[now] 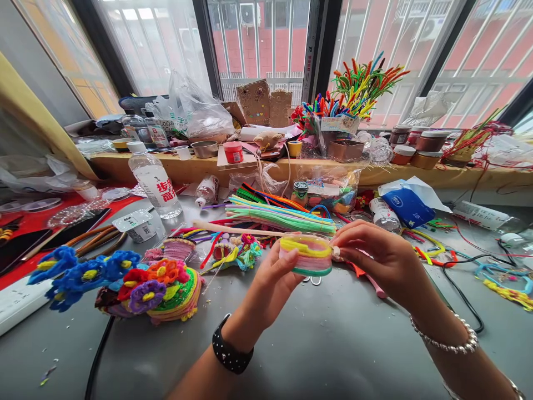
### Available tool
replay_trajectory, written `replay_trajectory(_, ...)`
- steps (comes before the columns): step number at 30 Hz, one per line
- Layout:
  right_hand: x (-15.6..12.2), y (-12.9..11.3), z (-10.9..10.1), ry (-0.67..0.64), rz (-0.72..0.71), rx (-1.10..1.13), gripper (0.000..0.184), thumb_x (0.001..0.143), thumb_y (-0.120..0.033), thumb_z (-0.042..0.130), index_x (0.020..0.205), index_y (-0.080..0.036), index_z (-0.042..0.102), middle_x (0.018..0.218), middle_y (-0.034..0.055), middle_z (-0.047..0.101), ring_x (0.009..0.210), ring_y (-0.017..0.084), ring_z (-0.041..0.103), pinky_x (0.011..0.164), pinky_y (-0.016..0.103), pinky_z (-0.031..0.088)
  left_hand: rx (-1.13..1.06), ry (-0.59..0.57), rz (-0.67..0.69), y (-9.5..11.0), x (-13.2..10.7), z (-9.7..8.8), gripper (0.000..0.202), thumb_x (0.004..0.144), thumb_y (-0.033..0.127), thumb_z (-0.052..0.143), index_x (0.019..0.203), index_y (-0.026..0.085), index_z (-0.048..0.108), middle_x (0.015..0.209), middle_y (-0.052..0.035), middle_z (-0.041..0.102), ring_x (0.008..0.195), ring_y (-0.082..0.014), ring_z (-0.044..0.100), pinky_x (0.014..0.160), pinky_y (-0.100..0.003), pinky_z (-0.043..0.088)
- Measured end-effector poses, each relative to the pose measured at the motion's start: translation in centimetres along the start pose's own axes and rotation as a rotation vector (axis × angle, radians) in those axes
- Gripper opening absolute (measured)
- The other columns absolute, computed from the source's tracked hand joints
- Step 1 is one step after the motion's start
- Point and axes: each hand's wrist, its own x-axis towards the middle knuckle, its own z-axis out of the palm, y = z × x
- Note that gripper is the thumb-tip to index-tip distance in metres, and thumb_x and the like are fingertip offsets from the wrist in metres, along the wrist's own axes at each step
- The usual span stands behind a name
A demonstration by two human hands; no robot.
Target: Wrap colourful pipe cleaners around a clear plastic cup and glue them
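Head view: below both sets of fingers spreads the grey tabletop (325, 355). A black studded band (233, 345) circles the person's left wrist, and a silvery bead bracelet (464, 336) rings the right. The left hand (266, 286) cradles a small clear oval tub (312, 258), its thumb pressing the near side while the other fingers go behind and below, mostly hidden. Strands of yellow, pink and green fuzzy stem run along the tub, which is raised above the table between the two hands. At its right end, the thumb and fingers of the right hand (383, 255) pinch together on a small pale bit (335, 252); what it is cannot be told. Well left of the left fingers sits a cluster of fuzzy flowers (147, 294) in blue, red, orange and purple. Beyond the fingertips lies a bundle of pale stems (278, 218). Farther off to the left of the fingers stands a bottle (155, 186) with red lettering, and a blue packet (406, 205) rests beyond the right fingers. Farther still, a wooden ledge (200, 171) carries an upright bunch of bright stems (366, 86), with barred windows (266, 61) behind.
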Motion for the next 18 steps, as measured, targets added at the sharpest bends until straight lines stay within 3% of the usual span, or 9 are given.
replay_trajectory(3, 0.2, 0.2, 0.0, 0.004, 0.088, 0.011, 0.015, 0.08, -0.035, 0.062, 0.081, -0.02, 0.065, 0.082, 0.0037, 0.067, 0.074, 0.015, 0.065, 0.066, 0.024, 0.054, 0.042, 0.042, 0.025, 0.0, 0.0, -0.1, 0.033, 0.077, 0.033, 0.062, 0.107, 0.018, 0.057, 0.113, -0.01, 0.064, 0.109, -0.0275, 0.057, 0.091, -0.039, 0.044)
replay_trajectory(8, 0.2, 1.2, -0.7, 0.057, 0.275, -0.067, 0.027, 0.079, -0.041, 0.058, 0.094, -0.019, 0.065, 0.091, 0.0061, 0.069, 0.076, 0.017, 0.066, 0.059, 0.025, 0.054, 0.162, 0.258, 0.103, 0.3, 0.4, -0.3, 0.036, 0.075, 0.036, 0.065, 0.106, 0.021, 0.054, 0.12, -0.0078, 0.06, 0.115, -0.0261, 0.053, 0.095, -0.039, 0.04)
replay_trajectory(11, -0.8, 2.9, -1.5, 0.171, 0.341, -0.102, 0.023, 0.08, -0.039, 0.053, 0.085, -0.019, 0.064, 0.08, 0.0038, 0.067, 0.073, 0.016, 0.064, 0.065, 0.026, 0.053, 0.172, 0.362, 0.146, 0.5, 0.5, -0.5, 0.036, 0.073, 0.037, 0.067, 0.104, 0.021, 0.055, 0.12, -0.0064, 0.059, 0.116, -0.0246, 0.051, 0.095, -0.037, 0.039)
replay_trajectory(15, -3.2, 6.0, -2.7, 0.315, 0.434, -0.149, 0.022, 0.079, -0.037, 0.053, 0.083, -0.017, 0.06, 0.07, 0.0042, 0.064, 0.066, 0.017, 0.061, 0.061, 0.029, 0.051, 0.153, 0.355, 0.2, 0.4, 0.7, -0.5, 0.03, 0.075, 0.036, 0.066, 0.099, 0.021, 0.056, 0.114, -0.0044, 0.061, 0.114, -0.0218, 0.053, 0.095, -0.035, 0.04)
replay_trajectory(18, -4.4, 7.9, -3.3, 0.351, 0.515, -0.157, 0.024, 0.074, -0.037, 0.058, 0.082, -0.015, 0.063, 0.07, 0.0065, 0.065, 0.064, 0.018, 0.061, 0.057, 0.03, 0.05, 0.161, 0.367, 0.21, 0.3, 0.7, -0.5, 0.028, 0.074, 0.036, 0.066, 0.096, 0.02, 0.057, 0.112, -0.004, 0.062, 0.111, -0.0211, 0.055, 0.094, -0.036, 0.04)
